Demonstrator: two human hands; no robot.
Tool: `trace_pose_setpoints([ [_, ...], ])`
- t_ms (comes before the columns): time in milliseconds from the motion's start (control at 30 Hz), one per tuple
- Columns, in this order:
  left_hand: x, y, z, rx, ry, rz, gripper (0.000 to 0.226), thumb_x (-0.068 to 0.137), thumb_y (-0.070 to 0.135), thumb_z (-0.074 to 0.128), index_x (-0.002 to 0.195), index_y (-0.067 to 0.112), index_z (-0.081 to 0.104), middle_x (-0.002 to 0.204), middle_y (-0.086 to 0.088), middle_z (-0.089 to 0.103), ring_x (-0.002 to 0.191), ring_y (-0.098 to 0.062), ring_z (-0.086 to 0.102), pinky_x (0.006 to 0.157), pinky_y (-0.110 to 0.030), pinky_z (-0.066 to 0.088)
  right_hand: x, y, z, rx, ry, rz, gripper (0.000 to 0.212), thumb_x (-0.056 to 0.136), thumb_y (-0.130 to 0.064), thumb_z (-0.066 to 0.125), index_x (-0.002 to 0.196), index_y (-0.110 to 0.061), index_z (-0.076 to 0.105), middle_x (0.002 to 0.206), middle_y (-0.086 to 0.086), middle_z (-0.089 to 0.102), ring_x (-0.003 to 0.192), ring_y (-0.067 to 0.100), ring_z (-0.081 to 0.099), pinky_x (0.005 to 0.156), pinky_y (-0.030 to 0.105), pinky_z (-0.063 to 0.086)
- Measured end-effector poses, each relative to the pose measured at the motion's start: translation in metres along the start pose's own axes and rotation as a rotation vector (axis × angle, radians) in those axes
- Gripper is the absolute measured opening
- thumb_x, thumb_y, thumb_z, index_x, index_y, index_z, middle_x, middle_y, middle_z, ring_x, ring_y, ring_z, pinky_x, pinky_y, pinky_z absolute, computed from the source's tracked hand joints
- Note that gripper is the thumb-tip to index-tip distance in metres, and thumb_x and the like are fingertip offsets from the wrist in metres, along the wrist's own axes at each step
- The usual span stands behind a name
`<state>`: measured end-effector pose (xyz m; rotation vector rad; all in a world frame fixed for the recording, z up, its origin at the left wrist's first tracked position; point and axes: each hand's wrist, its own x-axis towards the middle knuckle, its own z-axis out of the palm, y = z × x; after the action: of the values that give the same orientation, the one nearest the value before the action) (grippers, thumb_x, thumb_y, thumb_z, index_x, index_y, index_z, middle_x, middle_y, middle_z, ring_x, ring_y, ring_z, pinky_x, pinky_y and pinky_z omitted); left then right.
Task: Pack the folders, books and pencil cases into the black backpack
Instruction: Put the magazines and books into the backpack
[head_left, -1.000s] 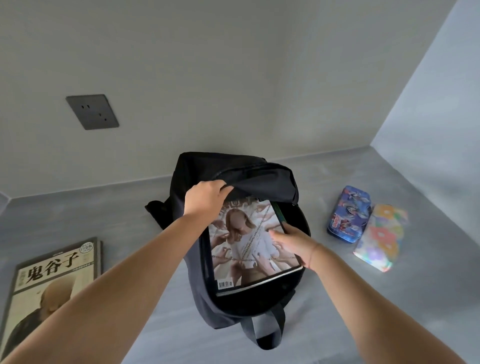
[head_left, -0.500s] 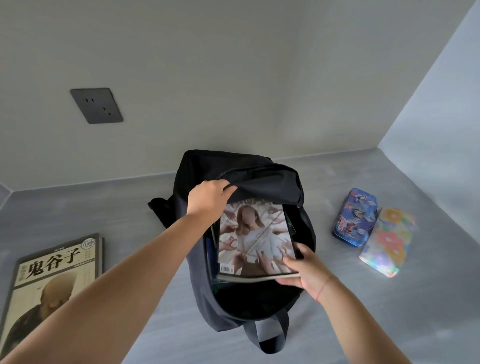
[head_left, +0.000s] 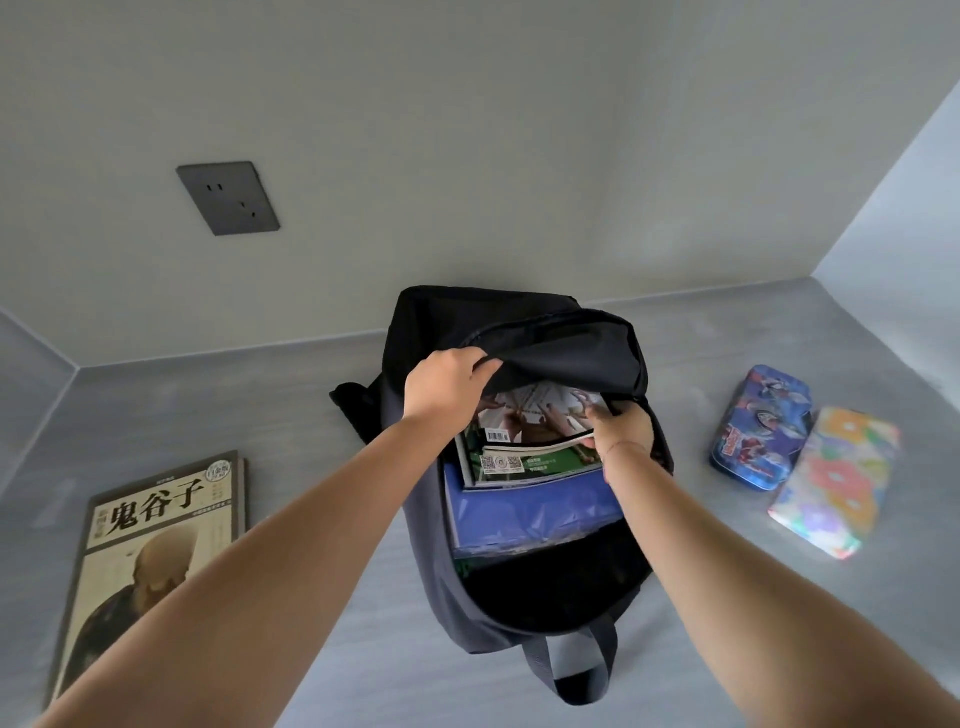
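The black backpack (head_left: 524, 608) lies open on the grey table. My left hand (head_left: 447, 389) grips the bag's top flap and holds it up. My right hand (head_left: 621, 431) holds the near right corner of a white-covered magazine (head_left: 540, 421) that is mostly inside the bag, under the flap. Below it lie a green-covered book (head_left: 524, 465) and a blue folder (head_left: 530, 512). A beige book with black characters (head_left: 150, 551) lies on the table at the left. A blue pencil case (head_left: 761, 426) and a flowered pencil case (head_left: 836, 478) lie side by side at the right.
The table (head_left: 337, 665) sits in a corner, with walls behind and to the right. A dark wall socket (head_left: 227, 197) is on the back wall. The backpack's carry handle (head_left: 571, 670) hangs toward me.
The white-covered magazine has slid deeper into the backpack under the flap, pushed by my right hand. My left hand has kept hold of the flap.
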<state>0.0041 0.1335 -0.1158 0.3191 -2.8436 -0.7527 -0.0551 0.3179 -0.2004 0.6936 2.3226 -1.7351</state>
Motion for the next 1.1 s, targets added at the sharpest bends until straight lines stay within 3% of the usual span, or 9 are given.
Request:
trace_pose_setpoints([
  [133,-0.010,-0.006,0.008,-0.078,-0.065,-0.011,0.029,0.095,0.036,0.049,0.104,0.015,0.066,0.089,-0.005,0.070,0.083,-0.022,0.065,0.072,-0.036,0.053,-0.045,0.011,0.004,-0.149,0.150,-0.064,0.051,0.083,-0.017,0.062,0.130,-0.004,0.046,0.131,0.021,0.047,0.119,0.038,0.048,0.102,0.045,0.041],
  [200,-0.020,-0.014,0.013,-0.106,-0.089,0.030,0.035,0.092,0.039,0.052,0.118,0.017,0.062,0.112,-0.005,0.067,0.106,-0.021,0.060,0.091,-0.034,0.047,-0.086,0.011,0.005,-0.108,0.159,-0.190,0.045,0.082,-0.005,0.057,0.127,-0.006,0.050,0.127,0.018,0.048,0.118,0.033,0.048,0.102,0.043,0.041],
  [300,-0.046,-0.036,0.012,-0.073,-0.018,0.109,0.050,0.090,0.044,0.054,0.133,0.018,0.050,0.139,-0.001,0.052,0.136,-0.019,0.037,0.112,-0.034,0.025,-0.160,0.009,0.017,0.018,-0.067,-0.418,0.030,0.085,0.001,0.052,0.112,-0.011,0.054,0.109,0.002,0.054,0.097,0.013,0.054,0.084,0.012,0.043],
  [467,-0.103,-0.119,-0.015,-0.093,0.103,-0.146,0.050,0.092,0.043,0.048,0.135,0.016,0.048,0.138,-0.004,0.052,0.128,-0.024,0.045,0.105,-0.035,0.032,-0.222,0.018,0.091,-0.121,-0.552,-0.602,0.023,0.081,-0.001,0.054,0.098,-0.014,0.059,0.097,0.000,0.064,0.081,0.010,0.059,0.077,0.017,0.047],
  [567,-0.146,-0.185,-0.037,-0.120,0.226,-0.425,0.045,0.093,0.036,0.048,0.131,0.012,0.051,0.133,-0.011,0.056,0.123,-0.030,0.049,0.101,-0.038,0.038,-0.234,0.033,0.141,-0.315,-0.762,-0.436,0.030,0.085,-0.012,0.056,0.115,-0.011,0.054,0.115,-0.001,0.059,0.092,0.011,0.057,0.079,0.018,0.042],
  [700,-0.203,-0.257,-0.063,-0.144,0.373,-0.792,0.024,0.090,0.038,0.039,0.095,0.026,0.059,0.098,-0.012,0.066,0.087,-0.033,0.064,0.080,-0.046,0.053,-0.248,0.057,0.193,-0.430,-0.941,-0.155,0.047,0.087,-0.028,0.058,0.128,-0.010,0.045,0.126,0.001,0.051,0.110,0.015,0.051,0.086,0.022,0.037],
  [867,-0.254,-0.305,-0.067,-0.080,0.349,-1.105,0.043,0.093,0.032,0.050,0.128,0.007,0.045,0.130,-0.021,0.048,0.119,-0.041,0.044,0.103,-0.050,0.036,-0.260,0.079,0.246,-0.340,-0.934,-0.012,0.042,0.068,-0.038,0.068,0.101,-0.014,0.057,0.100,0.008,0.060,0.092,0.021,0.054,0.079,0.030,0.041],
  [967,-0.257,-0.317,-0.068,-0.182,0.318,-1.127,0.048,0.090,0.036,0.054,0.128,0.008,0.047,0.126,-0.019,0.051,0.118,-0.038,0.044,0.103,-0.048,0.039,-0.248,0.093,0.268,-0.258,-0.953,0.132,0.070,0.048,-0.047,0.069,0.105,-0.007,0.062,0.107,0.011,0.067,0.099,0.030,0.063,0.086,0.040,0.054],
  [1100,-0.248,-0.325,-0.085,-0.485,0.276,-1.254,0.048,0.083,0.055,0.056,0.105,0.012,0.058,0.101,-0.011,0.065,0.093,-0.029,0.061,0.086,-0.041,0.054,-0.262,0.068,0.254,-0.161,-0.957,0.276,0.027,0.081,-0.027,0.065,0.101,-0.009,0.064,0.097,0.009,0.068,0.081,0.020,0.061,0.065,0.027,0.046],
])
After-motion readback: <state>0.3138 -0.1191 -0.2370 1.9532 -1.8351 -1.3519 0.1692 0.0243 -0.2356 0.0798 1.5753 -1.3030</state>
